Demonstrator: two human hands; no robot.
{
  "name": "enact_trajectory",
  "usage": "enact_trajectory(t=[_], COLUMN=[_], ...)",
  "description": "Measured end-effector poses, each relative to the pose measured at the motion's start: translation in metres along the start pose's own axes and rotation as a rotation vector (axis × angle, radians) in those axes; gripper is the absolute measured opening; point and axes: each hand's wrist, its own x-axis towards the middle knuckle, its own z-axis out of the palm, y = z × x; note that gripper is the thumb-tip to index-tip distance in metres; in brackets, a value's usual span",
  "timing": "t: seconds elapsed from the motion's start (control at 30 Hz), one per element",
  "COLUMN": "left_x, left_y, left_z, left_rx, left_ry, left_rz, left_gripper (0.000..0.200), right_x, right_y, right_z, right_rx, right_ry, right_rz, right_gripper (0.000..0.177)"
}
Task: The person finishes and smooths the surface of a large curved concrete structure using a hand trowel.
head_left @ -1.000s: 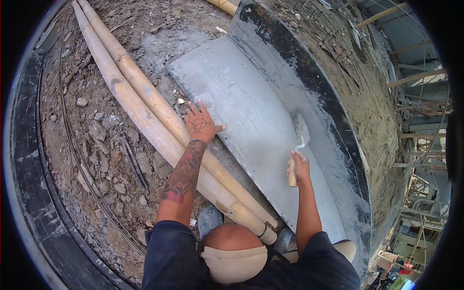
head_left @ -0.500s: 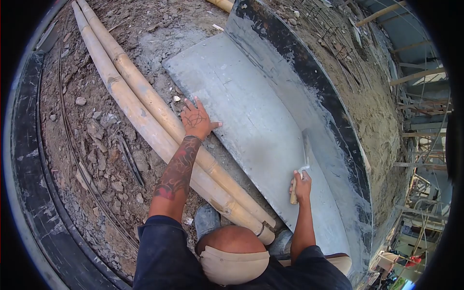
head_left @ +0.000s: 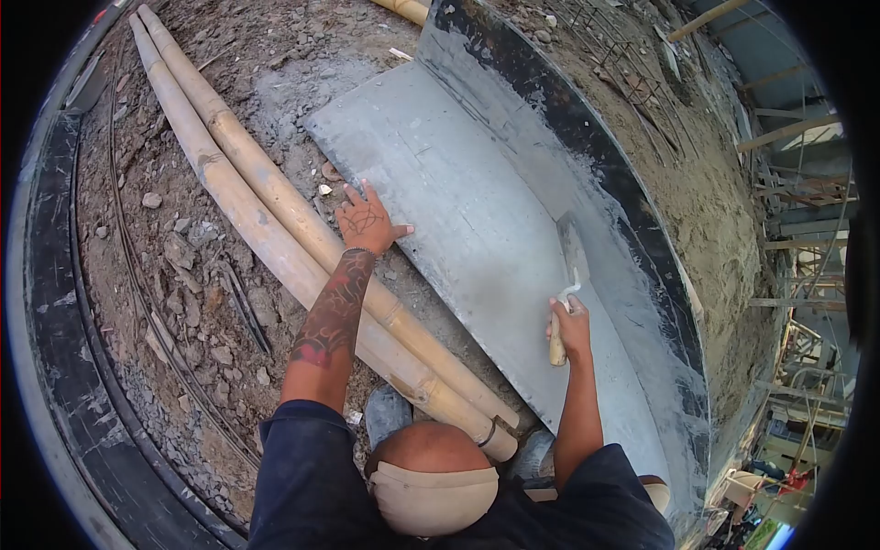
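My right hand (head_left: 572,326) is wrapped round the wooden handle of a trowel (head_left: 574,247). The trowel's blade lies along the inner corner where a flat grey panel (head_left: 458,202) meets an upright board (head_left: 587,119). Wet-looking grey cement smears (head_left: 632,266) cover the lower face of that board, while its upper edge is black. With fingers spread, my left hand (head_left: 367,220) rests at the panel's near left edge, the thumb over the surface. Its palm side is hidden.
Two long bamboo poles (head_left: 266,188) lie under my left forearm, alongside the panel. Rubble and soil (head_left: 183,247) spread to the left, up to a black curved board (head_left: 60,302). Thin steel bars (head_left: 642,92) lie beyond the upright board. Timber scaffolding (head_left: 807,229) stands at the far right.
My right hand and the trowel have moved slightly up and left along the corner, and the blade's face shows more now. My left hand stays at the panel's edge.
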Motion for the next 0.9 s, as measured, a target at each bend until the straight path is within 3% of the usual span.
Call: enact_trajectory(t=[0.17,0.23,0.57,0.73,0.9], left_x=[0.003,0.000,-0.015,-0.016,-0.018], left_y=[0.000,-0.002,-0.023,-0.019,-0.017], left_z=[0.002,0.001,0.008,0.005,0.006], left_rx=[-0.025,-0.036,0.040,0.039,0.092], left_ry=[-0.057,-0.048,0.020,0.014,0.067], left_rz=[-0.020,-0.009,0.005,-0.020,-0.022], left_gripper=[0.131,0.130,0.130,0.130,0.131], right_x=[-0.013,-0.022,-0.037,-0.006,0.068], right_y=[0.035,0.027,0.016,-0.027,-0.107], right_z=[-0.024,-0.021,-0.019,0.021,0.112], right_rx=[-0.064,-0.235,-0.232,-0.311,-0.334], right_ry=[-0.007,0.029,0.119,0.121,0.003], right_rz=[-0.045,-0.056,-0.038,-0.085,-0.253], right_gripper=[0.030,0.035,0.037,0.033,0.034])
